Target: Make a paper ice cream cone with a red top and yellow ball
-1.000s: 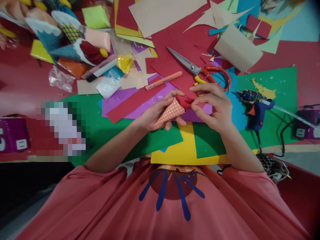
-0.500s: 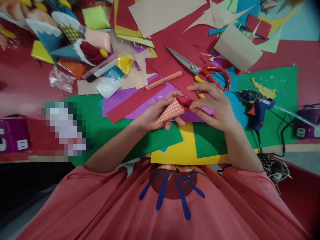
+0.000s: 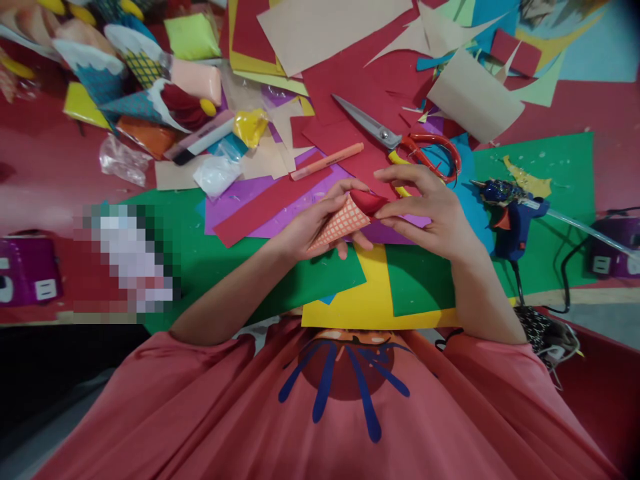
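Note:
My left hand (image 3: 310,230) is wrapped round an orange-and-white checked paper cone (image 3: 341,221), its tip pointing down-left and its mouth toward the right. A piece of red paper (image 3: 369,201) sticks out of the cone's mouth. At that paper's edge, the thumb and fingertips of my right hand (image 3: 430,212) pinch it. Just beyond my right hand lie large scissors (image 3: 387,135) with red and yellow handles. An orange pen (image 3: 327,161) rests on a red paper strip (image 3: 270,200) above my left hand.
A blue glue gun (image 3: 517,223) with a clear stick lies right on green card (image 3: 565,173). Finished paper cones (image 3: 133,103) and bagged clay (image 3: 193,37) crowd the back left. Paper scraps (image 3: 425,33) cover the back. Yellow card (image 3: 350,313) lies at the front edge.
The red paper at the cone's mouth has shifted a little and shows more of its face. My right fingertips have moved slightly left; the cone stays in my left hand.

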The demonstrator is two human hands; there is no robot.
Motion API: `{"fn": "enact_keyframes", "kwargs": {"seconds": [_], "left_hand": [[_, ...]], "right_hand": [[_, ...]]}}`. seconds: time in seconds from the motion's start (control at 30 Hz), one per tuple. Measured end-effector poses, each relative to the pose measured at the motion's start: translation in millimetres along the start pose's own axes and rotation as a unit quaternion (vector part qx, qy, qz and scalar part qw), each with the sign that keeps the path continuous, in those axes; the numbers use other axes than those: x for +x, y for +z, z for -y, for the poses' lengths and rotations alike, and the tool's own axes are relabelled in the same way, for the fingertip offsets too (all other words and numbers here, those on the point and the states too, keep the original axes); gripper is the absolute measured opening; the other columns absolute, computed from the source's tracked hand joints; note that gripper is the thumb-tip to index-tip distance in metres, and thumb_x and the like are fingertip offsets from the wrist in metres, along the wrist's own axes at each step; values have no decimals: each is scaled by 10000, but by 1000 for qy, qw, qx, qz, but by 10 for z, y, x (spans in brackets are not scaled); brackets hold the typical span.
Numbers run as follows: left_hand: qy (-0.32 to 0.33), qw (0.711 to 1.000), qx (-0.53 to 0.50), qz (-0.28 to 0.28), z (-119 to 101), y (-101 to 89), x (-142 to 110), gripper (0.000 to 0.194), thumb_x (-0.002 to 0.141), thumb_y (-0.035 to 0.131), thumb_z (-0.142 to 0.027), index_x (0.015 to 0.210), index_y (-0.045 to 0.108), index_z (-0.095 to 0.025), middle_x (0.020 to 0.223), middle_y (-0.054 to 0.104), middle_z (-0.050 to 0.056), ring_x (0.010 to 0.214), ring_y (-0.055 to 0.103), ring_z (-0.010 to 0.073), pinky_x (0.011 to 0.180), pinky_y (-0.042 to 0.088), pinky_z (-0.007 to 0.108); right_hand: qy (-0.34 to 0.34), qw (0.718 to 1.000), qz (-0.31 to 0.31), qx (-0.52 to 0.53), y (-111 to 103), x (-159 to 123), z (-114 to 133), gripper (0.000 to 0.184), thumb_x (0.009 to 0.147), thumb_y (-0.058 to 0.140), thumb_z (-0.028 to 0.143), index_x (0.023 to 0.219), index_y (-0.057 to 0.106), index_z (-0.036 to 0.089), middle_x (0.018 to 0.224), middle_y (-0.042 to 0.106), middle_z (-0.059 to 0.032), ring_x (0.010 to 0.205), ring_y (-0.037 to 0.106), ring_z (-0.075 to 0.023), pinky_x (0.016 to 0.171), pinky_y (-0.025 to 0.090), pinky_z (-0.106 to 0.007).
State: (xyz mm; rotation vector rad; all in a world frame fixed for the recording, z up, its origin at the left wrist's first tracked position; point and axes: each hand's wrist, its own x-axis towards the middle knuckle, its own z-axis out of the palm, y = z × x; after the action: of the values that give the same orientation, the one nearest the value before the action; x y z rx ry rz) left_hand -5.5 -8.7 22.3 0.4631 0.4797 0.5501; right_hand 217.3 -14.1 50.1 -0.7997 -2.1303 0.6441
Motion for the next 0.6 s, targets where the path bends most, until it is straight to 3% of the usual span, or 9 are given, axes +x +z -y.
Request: {"fn": "enact_keyframes", "kwargs": {"seconds": [0.1,0.2,0.3,0.47,0.6], "left_hand": [[84,993,76,-33,31,25,-21,409,891,618,-444,1237,496,-265,887,736,-18,649,763,177,483,577,188],[192,964,172,-61,72,37,-54,408,853,685,-454,1216,551,-325,1127,701,-22,757,771,169,585,619,238],[266,932,236,-70,116,34,-77,370,867,679,-355,1222,581,-388,1296,628,-37,940,755,175,698,626,266],[315,893,310,-89,141,6,-63,533,719,795,-197,1212,612,-283,1306,635,2,1343,552,224,1107,479,346],[272,874,392,-93,83,-47,-46,576,746,805,-265,1283,595,-250,1396,581,70,1405,497,268,1188,401,406]], "right_hand": [[35,997,-62,15,26,-4,13,200,878,693,244,1056,689,336,1293,668,6,1229,639,-181,1042,558,-364],[91,984,-146,40,74,-13,10,159,903,668,259,1051,690,313,1136,718,2,1119,679,-173,982,575,-368],[161,973,-145,86,147,-25,-9,144,944,625,324,1070,688,295,1013,739,8,948,718,-144,833,618,-308],[195,967,-106,126,233,-44,-2,243,951,594,462,1075,695,279,1025,758,-3,937,730,-154,817,637,-311],[187,970,-108,108,214,-40,56,264,966,570,460,1083,713,271,1053,763,-14,980,729,-167,869,632,-338]]}}
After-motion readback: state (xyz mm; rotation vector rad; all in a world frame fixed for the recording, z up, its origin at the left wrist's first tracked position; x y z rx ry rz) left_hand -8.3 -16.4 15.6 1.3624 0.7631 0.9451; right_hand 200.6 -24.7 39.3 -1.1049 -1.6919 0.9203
